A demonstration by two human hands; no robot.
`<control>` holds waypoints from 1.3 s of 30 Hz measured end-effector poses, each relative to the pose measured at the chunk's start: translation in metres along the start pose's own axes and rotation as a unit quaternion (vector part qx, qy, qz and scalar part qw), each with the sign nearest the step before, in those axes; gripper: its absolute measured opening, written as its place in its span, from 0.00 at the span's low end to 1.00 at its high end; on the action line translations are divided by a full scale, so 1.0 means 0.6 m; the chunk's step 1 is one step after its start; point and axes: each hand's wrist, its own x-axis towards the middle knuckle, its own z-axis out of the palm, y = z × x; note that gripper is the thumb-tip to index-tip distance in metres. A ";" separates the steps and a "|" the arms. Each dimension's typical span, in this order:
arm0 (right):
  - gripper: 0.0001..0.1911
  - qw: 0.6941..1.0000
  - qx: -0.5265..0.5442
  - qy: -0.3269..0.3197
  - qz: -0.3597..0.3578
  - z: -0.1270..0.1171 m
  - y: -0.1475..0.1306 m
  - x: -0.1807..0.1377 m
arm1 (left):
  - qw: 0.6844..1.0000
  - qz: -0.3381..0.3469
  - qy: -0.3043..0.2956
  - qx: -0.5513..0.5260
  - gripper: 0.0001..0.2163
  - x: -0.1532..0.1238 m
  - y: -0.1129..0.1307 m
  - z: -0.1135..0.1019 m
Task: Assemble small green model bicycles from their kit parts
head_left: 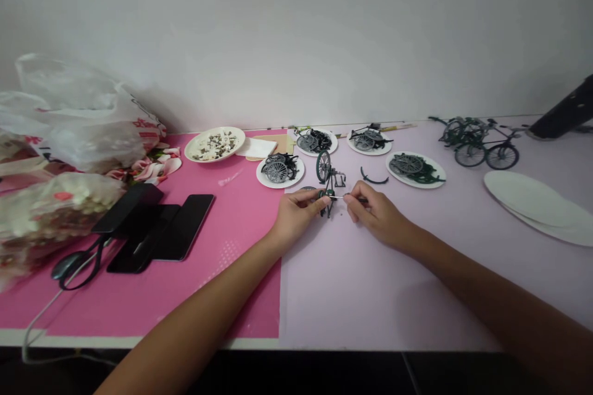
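Observation:
My left hand (297,217) is closed on a partly built miniature bicycle (332,181), pinching it low near the tabletop. One wheel of it stands up at the far side, and my fingers hide part of the frame. My right hand (376,215) pinches a small screwdriver (339,197), whose thin metal shaft points left and meets the bicycle by my left thumb. Just beyond my right hand lies a curved dark green part (373,180). A round dark piece (307,189), perhaps a wheel, shows behind my left fingers.
Around the back stand white plates of bicycle parts (280,171) and a bowl of tiny pieces (215,145). At right are finished miniature bicycles (487,149), white plates (528,197) and a black cylinder (566,110). Phones (184,227), a cable and plastic bags (88,123) occupy the left.

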 end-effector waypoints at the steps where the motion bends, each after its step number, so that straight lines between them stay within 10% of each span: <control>1: 0.18 1.000 -0.003 0.000 -0.001 0.000 -0.001 0.000 | 1.000 0.001 0.000 0.000 0.17 0.000 0.000 0.000; 39: 0.20 1.000 0.005 -0.008 0.002 -0.009 -0.005 -0.006 | 0.999 0.032 0.034 0.025 0.17 -0.013 0.012 0.006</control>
